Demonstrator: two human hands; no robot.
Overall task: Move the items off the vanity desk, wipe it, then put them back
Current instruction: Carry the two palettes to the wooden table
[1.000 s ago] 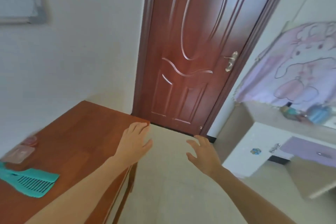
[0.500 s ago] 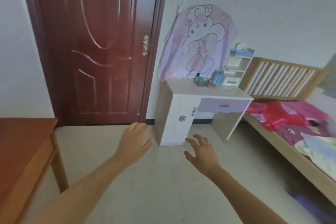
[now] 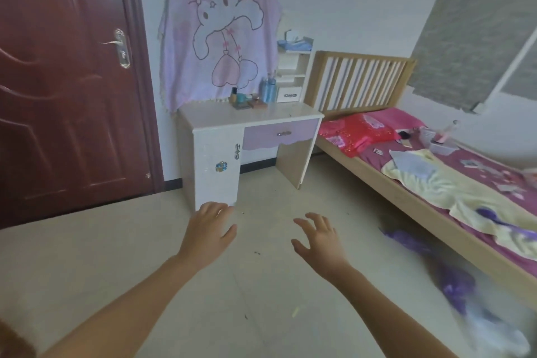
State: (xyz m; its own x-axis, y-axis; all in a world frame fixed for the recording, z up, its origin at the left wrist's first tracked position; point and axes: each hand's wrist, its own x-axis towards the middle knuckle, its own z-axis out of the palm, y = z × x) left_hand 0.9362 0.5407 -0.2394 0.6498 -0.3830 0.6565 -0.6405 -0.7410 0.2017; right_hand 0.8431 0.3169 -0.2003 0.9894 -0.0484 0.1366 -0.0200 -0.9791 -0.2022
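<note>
Head view, downward toward vanity desk [image 3: 215, 118]

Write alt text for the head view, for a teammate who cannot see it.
The left hand and right hand reach forward, open and empty, toward a white vanity desk across the floor. Small toiletries cluster at its back right, below a draped cartoon cloth; a brown door stands to the left, a bed to the right.

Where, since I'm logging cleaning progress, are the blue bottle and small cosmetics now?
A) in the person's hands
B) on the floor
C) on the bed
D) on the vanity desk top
D: the blue bottle and small cosmetics stand at the back of the vanity desk top; the left hand and right hand hold nothing.
</note>
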